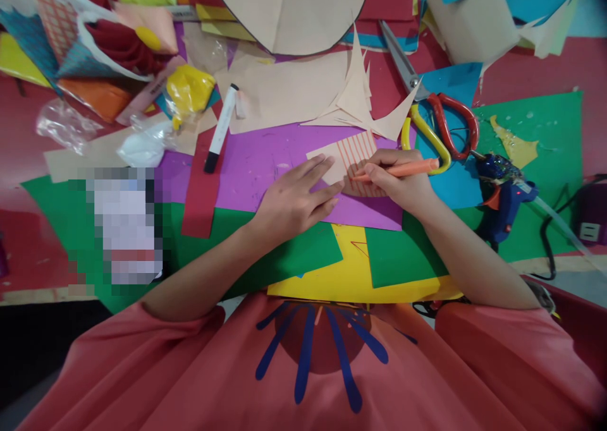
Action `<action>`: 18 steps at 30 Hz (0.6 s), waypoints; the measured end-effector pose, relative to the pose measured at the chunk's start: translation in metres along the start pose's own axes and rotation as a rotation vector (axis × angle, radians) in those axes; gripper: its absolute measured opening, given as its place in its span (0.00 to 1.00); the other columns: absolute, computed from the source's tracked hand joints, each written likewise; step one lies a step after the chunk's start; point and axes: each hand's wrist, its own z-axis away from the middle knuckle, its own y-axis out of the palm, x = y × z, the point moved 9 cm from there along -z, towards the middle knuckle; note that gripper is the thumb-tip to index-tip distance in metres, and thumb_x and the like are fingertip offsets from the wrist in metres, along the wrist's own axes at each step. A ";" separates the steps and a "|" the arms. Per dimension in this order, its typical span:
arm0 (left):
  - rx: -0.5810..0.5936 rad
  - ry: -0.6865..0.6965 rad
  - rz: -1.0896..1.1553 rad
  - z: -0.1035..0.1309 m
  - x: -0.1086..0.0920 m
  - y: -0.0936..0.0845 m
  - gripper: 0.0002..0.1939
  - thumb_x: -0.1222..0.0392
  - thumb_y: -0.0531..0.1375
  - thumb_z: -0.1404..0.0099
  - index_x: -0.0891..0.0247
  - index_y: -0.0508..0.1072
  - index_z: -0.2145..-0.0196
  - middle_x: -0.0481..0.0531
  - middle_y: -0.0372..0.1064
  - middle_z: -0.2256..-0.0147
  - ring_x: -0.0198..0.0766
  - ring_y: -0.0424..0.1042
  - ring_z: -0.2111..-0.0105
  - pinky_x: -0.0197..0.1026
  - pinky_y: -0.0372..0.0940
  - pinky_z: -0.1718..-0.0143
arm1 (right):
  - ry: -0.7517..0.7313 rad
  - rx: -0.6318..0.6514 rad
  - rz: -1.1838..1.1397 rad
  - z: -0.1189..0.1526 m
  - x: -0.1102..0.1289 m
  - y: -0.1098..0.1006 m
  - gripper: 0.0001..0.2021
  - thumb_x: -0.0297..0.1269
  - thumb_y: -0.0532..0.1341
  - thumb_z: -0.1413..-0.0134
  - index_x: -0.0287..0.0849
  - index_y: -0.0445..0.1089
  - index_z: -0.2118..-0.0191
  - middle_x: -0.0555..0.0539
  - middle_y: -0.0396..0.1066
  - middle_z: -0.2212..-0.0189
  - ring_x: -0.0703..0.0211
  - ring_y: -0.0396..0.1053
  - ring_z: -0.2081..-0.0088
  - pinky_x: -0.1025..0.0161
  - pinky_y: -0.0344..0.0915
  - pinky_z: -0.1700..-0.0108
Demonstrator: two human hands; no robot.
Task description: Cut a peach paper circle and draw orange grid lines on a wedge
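Observation:
An orange marker (411, 167) is pinched in my right hand (399, 183), its tip on a small beige paper piece (363, 156). Orange stripes cover the right part of that piece, and short cross marks run low on it. My left hand (298, 197) lies flat with fingers spread, its fingertips on the plain left part of the piece. Beneath is a purple sheet (284, 165) with ink marks. A capped white and black marker (222, 127) rests to the left on a red paper strip (202, 203).
Scissors (420, 93) with red and yellow handles lie beyond my right hand. A blue glue gun (507, 210) with a cord sits at the right. Beige offcuts (355, 96), clay packets (190, 90) and a blurred-out object (126, 229) lie around the coloured sheets.

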 end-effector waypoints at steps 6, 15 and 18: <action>0.040 -0.026 0.020 0.000 0.002 0.003 0.14 0.58 0.54 0.29 0.59 0.73 0.48 0.63 0.64 0.40 0.52 0.63 0.39 0.58 0.65 0.44 | 0.043 0.015 0.028 0.001 -0.004 0.001 0.14 0.39 0.62 0.45 0.45 0.66 0.80 0.53 0.66 0.84 0.64 0.64 0.80 0.64 0.61 0.77; 0.016 -0.020 -0.019 0.000 0.001 0.001 0.14 0.57 0.54 0.29 0.60 0.74 0.49 0.62 0.66 0.41 0.51 0.65 0.40 0.56 0.66 0.44 | 0.024 0.101 -0.086 0.000 0.001 0.010 0.15 0.31 0.60 0.49 0.42 0.62 0.85 0.52 0.65 0.85 0.68 0.60 0.81 0.67 0.56 0.78; -0.026 0.014 -0.046 0.000 -0.003 -0.002 0.13 0.58 0.55 0.29 0.60 0.74 0.51 0.63 0.67 0.43 0.51 0.66 0.41 0.55 0.68 0.45 | 0.011 0.132 -0.094 0.000 0.002 0.011 0.15 0.33 0.60 0.48 0.41 0.63 0.84 0.53 0.65 0.84 0.68 0.60 0.81 0.68 0.57 0.78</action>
